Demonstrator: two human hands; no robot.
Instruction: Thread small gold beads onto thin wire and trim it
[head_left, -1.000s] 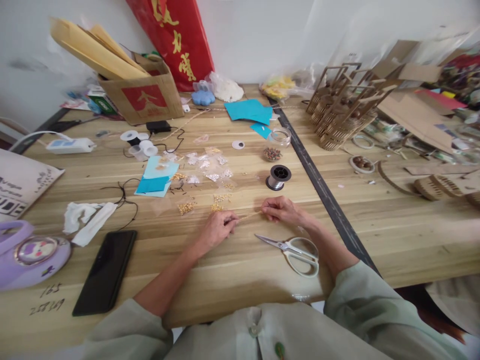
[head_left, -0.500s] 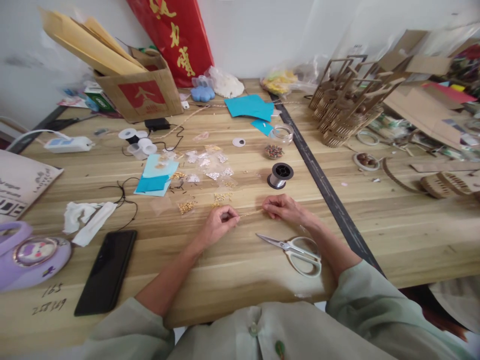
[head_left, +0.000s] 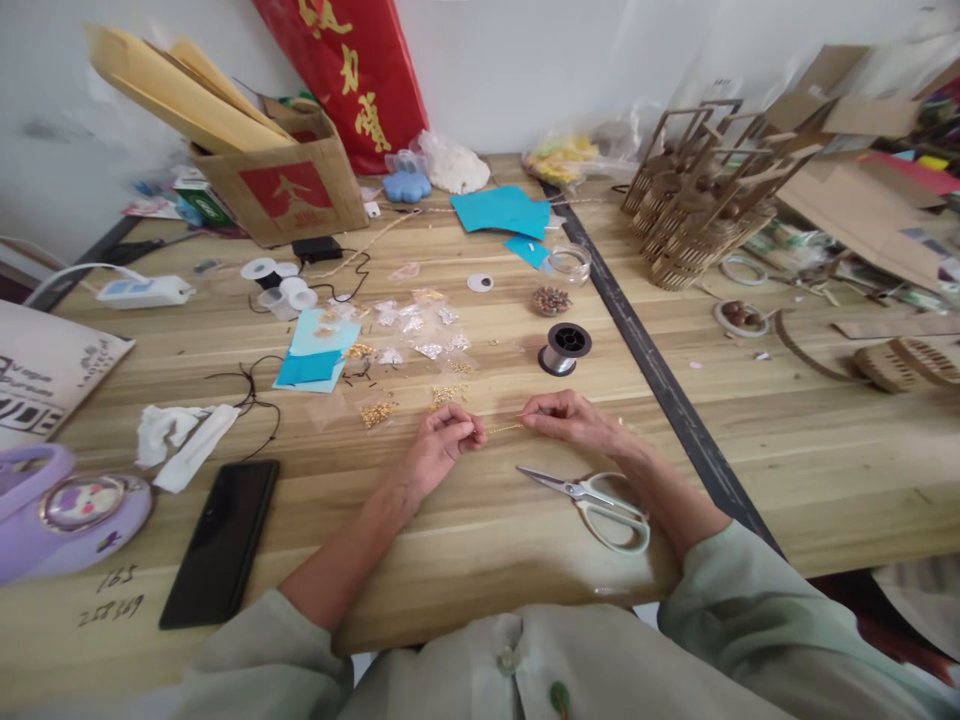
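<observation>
Head camera view, looking down at a wooden desk (head_left: 442, 575): 2 bare hands meet near the middle of the frame, with a thin gold strand (head_left: 504, 429) stretched across the short gap between them. The left hand (head_left: 442, 445), left of center, has its fingers pinching the strand's left end. The right hand (head_left: 566, 417), right of center, has its fingers pinched together on the other end. Just below the right hand, in the lower right of center, lie white-handled scissors (head_left: 611, 515), blades pointing left. Directly above that hand stands a black spool (head_left: 565, 350) of silvery wire, and above it sits a small heap of multicolored beads (head_left: 551, 301). Gold beads (head_left: 376, 414) lie left of the left hand. At the lower left is a dark phone (head_left: 220, 545).
</observation>
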